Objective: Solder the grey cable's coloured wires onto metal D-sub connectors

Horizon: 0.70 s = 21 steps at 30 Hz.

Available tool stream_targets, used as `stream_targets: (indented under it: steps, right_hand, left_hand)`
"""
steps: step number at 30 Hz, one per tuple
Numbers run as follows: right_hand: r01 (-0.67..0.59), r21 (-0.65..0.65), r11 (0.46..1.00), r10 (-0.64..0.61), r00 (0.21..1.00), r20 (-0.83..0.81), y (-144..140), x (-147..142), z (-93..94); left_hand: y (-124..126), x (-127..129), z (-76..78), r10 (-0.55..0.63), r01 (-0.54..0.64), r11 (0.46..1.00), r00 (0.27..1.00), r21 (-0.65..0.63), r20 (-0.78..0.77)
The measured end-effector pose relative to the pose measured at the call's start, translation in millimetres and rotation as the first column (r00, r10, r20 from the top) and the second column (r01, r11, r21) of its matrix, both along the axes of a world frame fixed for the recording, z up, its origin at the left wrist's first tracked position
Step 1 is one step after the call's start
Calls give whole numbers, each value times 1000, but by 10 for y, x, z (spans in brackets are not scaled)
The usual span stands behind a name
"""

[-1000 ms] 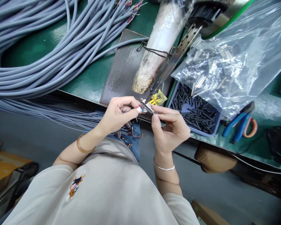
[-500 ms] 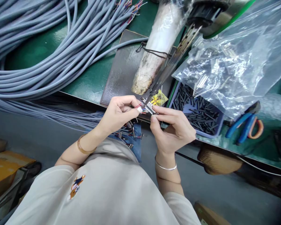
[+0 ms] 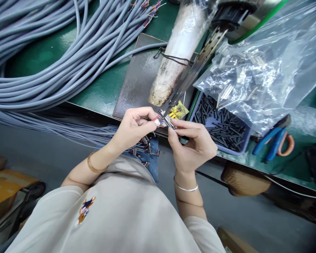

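Note:
My left hand (image 3: 133, 126) pinches a bundle of thin coloured wires (image 3: 159, 121) at the end of a grey cable, thumb and forefinger closed on them. My right hand (image 3: 193, 142) grips a small metal connector (image 3: 170, 121) between thumb and forefinger, pressed against the wire ends. Both hands meet just in front of the bench edge, below a yellow piece (image 3: 178, 110). Several small finished connectors (image 3: 146, 147) lie on my lap, on blue cloth.
Many grey cables (image 3: 55, 52) cover the green bench (image 3: 102, 88) at left. A dark plate (image 3: 139, 77) holds a wrapped cylinder (image 3: 173, 56). A blue tray (image 3: 223, 130) of black tubes, a clear plastic bag (image 3: 260, 66) and blue-handled pliers (image 3: 274, 142) sit at right.
My right hand has shifted slightly left and closed tighter against the connector. The left hand has barely moved.

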State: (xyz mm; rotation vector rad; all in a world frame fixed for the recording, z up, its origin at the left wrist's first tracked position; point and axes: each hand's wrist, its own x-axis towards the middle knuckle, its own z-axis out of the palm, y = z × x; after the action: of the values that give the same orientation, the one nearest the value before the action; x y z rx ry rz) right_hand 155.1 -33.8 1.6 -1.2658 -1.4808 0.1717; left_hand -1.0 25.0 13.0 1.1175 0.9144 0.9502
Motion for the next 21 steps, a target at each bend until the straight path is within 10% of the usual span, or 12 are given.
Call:
stream_targets:
  steps: [21]
  right_hand:
    - [-44, 28, 999, 38, 985, 167, -10, 59, -5]
  left_hand:
    - [18, -35, 34, -71, 74, 991, 997, -109, 39]
